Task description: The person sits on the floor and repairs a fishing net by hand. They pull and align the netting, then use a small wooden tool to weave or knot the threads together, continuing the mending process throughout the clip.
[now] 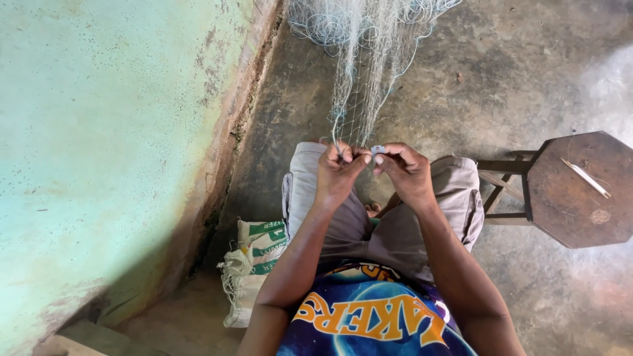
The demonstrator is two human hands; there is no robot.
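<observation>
**Count of things in view**

One net [359, 72] hangs down to two hands: one left hand [337, 170] and one right hand [407, 173], each pinching the mesh. One small pale piece [378, 150] sits between the fingertips. One stool [572, 188] stands at the right, bearing one netting needle [585, 177]. One sack [254, 260] lies on the floor [501, 79] by one wall [112, 132].

Bare concrete floor [527, 72], heaped fishing net [330, 23], woven sack [254, 254], octagonal wooden stool [560, 211] bearing perhaps a netting needle [585, 177]
</observation>
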